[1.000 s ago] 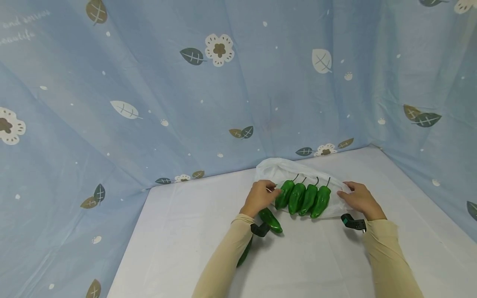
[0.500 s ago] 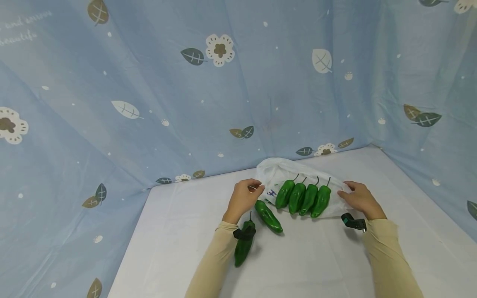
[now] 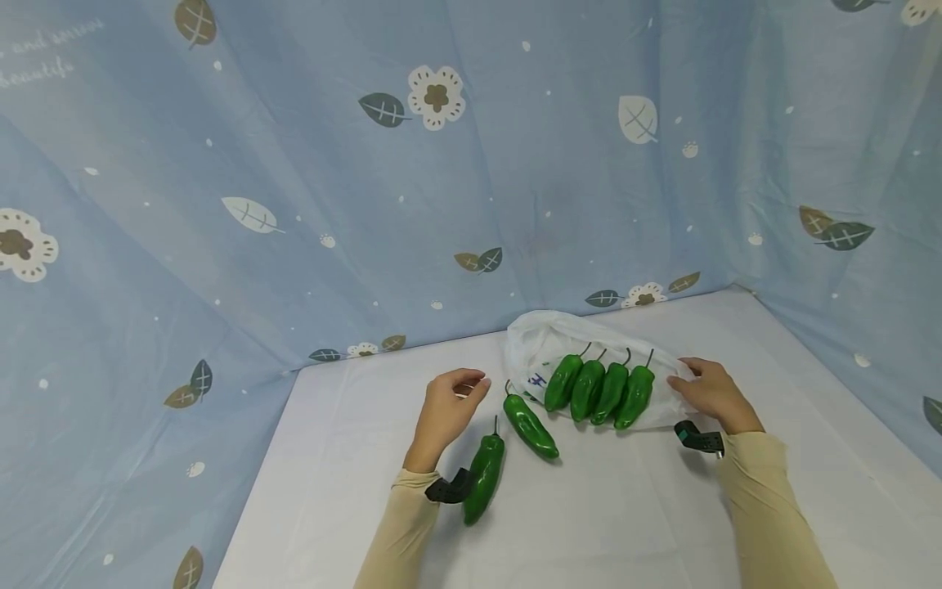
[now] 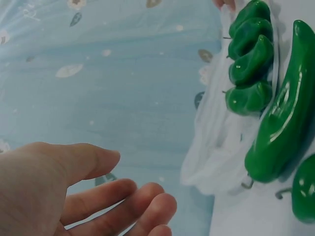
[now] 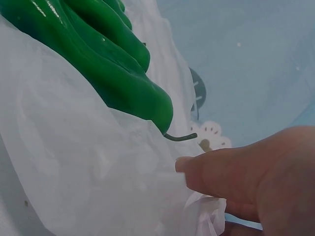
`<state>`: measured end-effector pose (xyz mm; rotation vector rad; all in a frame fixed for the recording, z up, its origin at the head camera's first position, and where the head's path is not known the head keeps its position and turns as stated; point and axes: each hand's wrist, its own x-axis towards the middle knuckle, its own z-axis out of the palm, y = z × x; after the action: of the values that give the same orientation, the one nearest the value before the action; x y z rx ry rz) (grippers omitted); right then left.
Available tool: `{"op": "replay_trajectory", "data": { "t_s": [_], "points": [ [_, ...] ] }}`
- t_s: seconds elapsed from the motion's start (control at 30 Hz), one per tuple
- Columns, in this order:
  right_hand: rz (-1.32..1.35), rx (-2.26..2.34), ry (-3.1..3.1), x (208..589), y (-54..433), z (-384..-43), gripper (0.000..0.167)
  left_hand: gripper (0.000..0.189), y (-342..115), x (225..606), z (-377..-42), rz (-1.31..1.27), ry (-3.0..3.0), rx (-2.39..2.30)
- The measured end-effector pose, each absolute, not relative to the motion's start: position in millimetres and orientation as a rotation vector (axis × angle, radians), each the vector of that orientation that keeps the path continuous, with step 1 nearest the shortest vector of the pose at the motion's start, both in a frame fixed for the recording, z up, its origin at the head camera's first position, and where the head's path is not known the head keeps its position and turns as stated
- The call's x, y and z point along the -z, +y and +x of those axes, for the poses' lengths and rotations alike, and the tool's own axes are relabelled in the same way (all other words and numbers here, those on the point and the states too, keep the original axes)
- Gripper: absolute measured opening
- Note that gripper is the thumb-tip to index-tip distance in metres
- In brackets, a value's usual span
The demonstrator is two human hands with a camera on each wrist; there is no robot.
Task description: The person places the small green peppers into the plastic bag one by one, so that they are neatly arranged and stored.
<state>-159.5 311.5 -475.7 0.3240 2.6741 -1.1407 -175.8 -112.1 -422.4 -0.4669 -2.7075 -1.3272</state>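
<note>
My left hand holds nothing. Its fingers are loosely bent above the table, left of a loose green pepper with its stem pointing up. A second loose pepper lies nearer the front, beside the left wrist and partly behind the wrist camera. Several green peppers lie in a slanted row on a white plastic bag, stems toward the back. At the bag's right end, my right hand pinches the gathered plastic between thumb and fingers, close to the stem of the rightmost pepper.
A white cloth-covered table lies under everything. Behind it hangs a blue curtain with leaf and flower prints, which also runs along the right side. The bag's back edge is close to the curtain.
My left hand has left the row of peppers and moved left and toward the front, uncovering the two loose peppers and the bag's printed left part. The right hand stays at the bag.
</note>
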Motion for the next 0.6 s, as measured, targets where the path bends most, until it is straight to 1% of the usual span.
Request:
{"op": "replay_trajectory", "data": {
  "t_s": [0.13, 0.33, 0.6],
  "points": [
    [0.294, 1.151, 2.680, 475, 311, -159, 0.072, 0.027, -126, 427, -165, -0.412, -2.716, 1.346],
    [0.279, 1.156, 2.682, 475, 310, -158, 0.072, 0.028, -146, 443, -151, -0.302, -2.769, 1.312],
    [0.295, 1.158, 2.679, 473, 311, -157, 0.071, 0.033, -156, 461, -137, -0.285, -2.844, 1.299]
  ]
}}
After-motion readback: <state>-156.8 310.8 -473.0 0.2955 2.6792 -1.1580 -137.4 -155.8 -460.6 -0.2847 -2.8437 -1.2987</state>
